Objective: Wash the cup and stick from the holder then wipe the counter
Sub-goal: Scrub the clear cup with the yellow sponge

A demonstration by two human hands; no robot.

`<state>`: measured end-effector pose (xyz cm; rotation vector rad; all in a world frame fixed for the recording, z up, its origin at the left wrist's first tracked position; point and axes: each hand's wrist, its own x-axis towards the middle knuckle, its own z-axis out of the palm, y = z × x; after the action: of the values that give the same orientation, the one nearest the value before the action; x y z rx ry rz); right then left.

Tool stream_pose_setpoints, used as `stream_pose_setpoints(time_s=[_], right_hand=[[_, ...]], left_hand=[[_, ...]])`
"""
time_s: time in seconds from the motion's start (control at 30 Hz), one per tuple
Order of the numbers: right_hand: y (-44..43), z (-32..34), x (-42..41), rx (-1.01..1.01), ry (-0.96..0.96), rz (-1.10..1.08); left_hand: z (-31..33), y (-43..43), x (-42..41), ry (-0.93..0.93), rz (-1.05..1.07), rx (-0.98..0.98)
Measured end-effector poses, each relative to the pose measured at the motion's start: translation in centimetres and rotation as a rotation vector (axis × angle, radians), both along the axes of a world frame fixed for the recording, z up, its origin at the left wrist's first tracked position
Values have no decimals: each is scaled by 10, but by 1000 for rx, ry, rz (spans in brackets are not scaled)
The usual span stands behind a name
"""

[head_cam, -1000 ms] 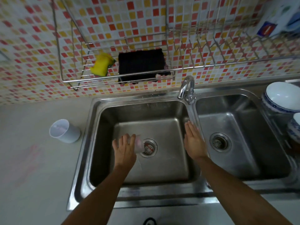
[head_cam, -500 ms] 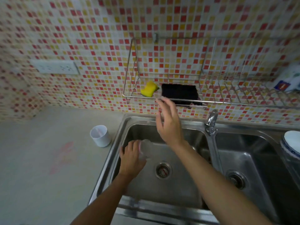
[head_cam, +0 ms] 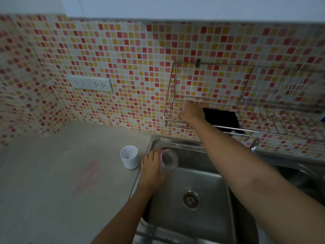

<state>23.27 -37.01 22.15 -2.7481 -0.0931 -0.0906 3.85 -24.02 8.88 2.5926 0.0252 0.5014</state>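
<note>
**Reaching into the rack while the cup waits at the sink**

Reaching up and away from the sink (head_cam: 175,226), the right hand (head_cam: 190,111) sits inside the left end of the wire rack (head_cam: 175,81), just beside the black pad (head_cam: 220,118); whether it has closed on anything cannot be told. The left hand (head_cam: 152,166) grasps the clear cup (head_cam: 168,160), lying on its side over the sink's left rim, mouth toward the right. The white holder (head_cam: 129,159) stands just left of that rim, nearer the left hand.
</note>
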Motion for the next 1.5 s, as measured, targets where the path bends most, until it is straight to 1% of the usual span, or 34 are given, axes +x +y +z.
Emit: stream_pose_setpoints(time_s=[0.1, 0.13, 0.2, 0.23, 0.33, 0.4, 0.47, 0.53, 0.63, 0.73, 0.8, 0.87, 0.93, 1.03, 1.07, 1.2, 1.27, 1.33, 1.37, 1.47, 1.5], right_hand=[[2, -2, 2, 15, -24, -44], [0, -1, 0, 56, -26, -59], [-5, 6, -10, 224, -63, -78], [-7, 10, -18, 321, -125, -90], [-10, 20, -53, 598, -390, -119], [-12, 17, -86, 708, -531, -68], [-15, 1, -125, 676, -583, -33], [-19, -30, -161, 574, -508, -7], [-18, -84, -198, 355, -355, 147], [-18, -114, -211, 107, -383, 348], [-23, -121, -210, -30, -383, 417], [-29, -123, -209, -79, -349, 414], [-27, -123, -213, -44, -323, 393], [-19, -121, -224, 50, -257, 419], [-21, -119, -226, 28, -251, 451], [-45, -100, -208, -242, -378, 569], [-52, -95, -202, -305, -412, 602], [-58, -98, -202, -287, -402, 610], [-60, -101, -204, -214, -355, 594], [-54, -111, -217, 132, -138, 464], [-52, -114, -218, 172, -112, 449]], left_hand=[[-11, 15, -6, 8, -32, -43], [-13, 20, -7, 20, -46, -47], [-18, 28, -7, 57, -78, -39], [-20, 32, -6, 73, -91, -31], [-20, 40, -3, 91, -130, -27], [-17, 43, 0, 85, -163, -38], [-14, 45, 3, 83, -197, -59], [-12, 47, 7, 79, -222, -59], [-11, 48, 9, 68, -288, -18], [-8, 43, 8, 46, -385, 2], [-4, 40, 8, 19, -398, 26], [0, 38, 9, 21, -384, 38], [5, 35, 10, 16, -393, 64], [6, 34, 10, 21, -429, 83], [6, 33, 9, 37, -442, 82], [6, 25, 9, 102, -493, 109], [9, 19, 13, 142, -503, 122], [10, 15, 16, 157, -496, 127], [9, 12, 17, 167, -487, 124], [9, 7, 19, 206, -471, 114], [9, 5, 21, 221, -467, 108]])
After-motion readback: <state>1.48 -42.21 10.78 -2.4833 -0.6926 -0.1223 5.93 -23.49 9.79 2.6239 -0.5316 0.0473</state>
